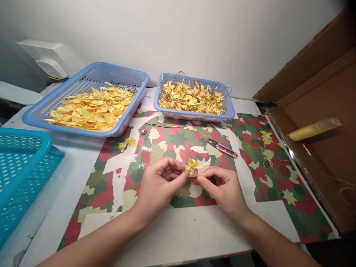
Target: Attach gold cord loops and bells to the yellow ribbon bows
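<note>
Between my two hands is a yellow ribbon bow, held over the patterned table covering. My left hand pinches the bow's left side between thumb and forefinger, where a thin gold cord loops up. At the bow's lower right, the thumb and forefinger of my right hand are pressed together on something small, perhaps a cord end or a bell; the fingertips hide it. Another yellow bow lies to the left, with a small silver bell near it. Beyond my right hand rest pink thread snips.
A large blue basket holds yellow bows and silver bells. Finished-looking corded bows fill a smaller blue basket. A teal basket stands at left. Gold cords lie behind my hands. Cardboard with a yellow tube borders the right.
</note>
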`<action>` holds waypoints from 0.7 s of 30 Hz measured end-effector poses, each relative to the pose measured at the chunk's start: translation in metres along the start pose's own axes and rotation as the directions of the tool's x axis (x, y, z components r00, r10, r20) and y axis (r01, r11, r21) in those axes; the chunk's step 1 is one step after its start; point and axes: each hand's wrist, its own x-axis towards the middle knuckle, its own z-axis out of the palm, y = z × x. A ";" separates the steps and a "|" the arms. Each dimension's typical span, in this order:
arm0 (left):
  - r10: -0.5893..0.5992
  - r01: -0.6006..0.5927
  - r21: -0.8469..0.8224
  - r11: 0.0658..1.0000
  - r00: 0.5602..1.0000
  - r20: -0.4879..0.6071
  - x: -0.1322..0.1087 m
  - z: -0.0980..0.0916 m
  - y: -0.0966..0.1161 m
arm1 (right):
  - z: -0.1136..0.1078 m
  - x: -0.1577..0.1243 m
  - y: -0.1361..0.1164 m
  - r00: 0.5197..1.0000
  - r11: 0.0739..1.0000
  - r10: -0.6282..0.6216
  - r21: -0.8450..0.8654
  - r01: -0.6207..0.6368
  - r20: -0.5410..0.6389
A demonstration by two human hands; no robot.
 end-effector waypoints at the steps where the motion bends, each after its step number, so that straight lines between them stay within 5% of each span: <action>1: -0.003 0.003 -0.002 1.000 1.000 0.003 0.000 0.000 0.000 | 0.000 0.000 0.000 1.000 1.000 -0.004 0.006 0.004 0.002; 21: -0.056 0.060 -0.118 0.991 0.998 0.038 -0.001 0.001 0.002 | 0.001 -0.001 0.004 0.999 0.995 0.013 0.101 -0.016 0.033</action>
